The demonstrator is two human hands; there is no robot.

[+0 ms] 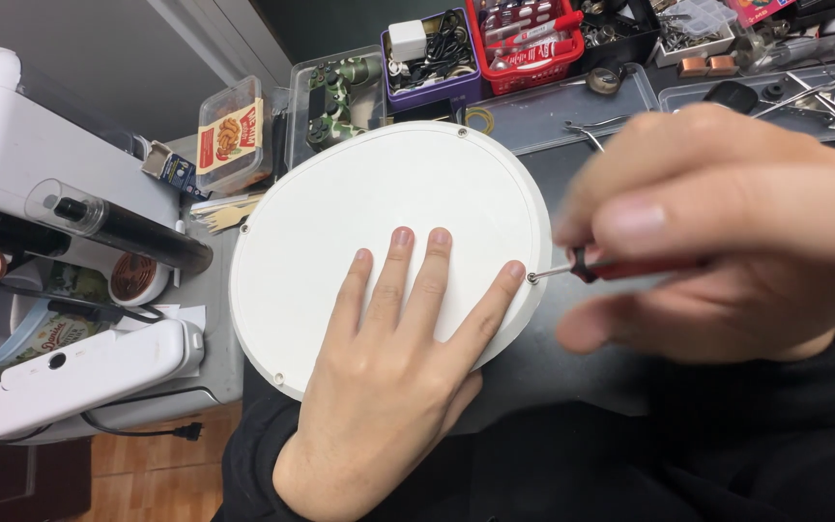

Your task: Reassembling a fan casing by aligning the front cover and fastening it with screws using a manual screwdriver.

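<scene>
While the head camera looked down, the left hand [388, 387] lay flat with its fingers spread out on a big round white plate [340, 208], pressing on it and gripping nothing. The white plate sat on a dark table [553, 372], right in front of the person, in the middle of the picture. Small screws showed along its rim, one at the top [462, 132] and one at the right edge [532, 277]. The right hand [727, 232] was close to the camera and blurry, and its fingers were closed around a small screwdriver [620, 268] with a red and black handle. The thin metal tip touched the screw at the right edge, just beside the left hand's pointing finger. Behind the plate stood a purple box [434, 92] and a red basket [526, 48] full of small tools, and a clear box [232, 130] with a lid. On the left sat a big white machine [12, 135] and a long white gadget [79, 377] with a black cord.
</scene>
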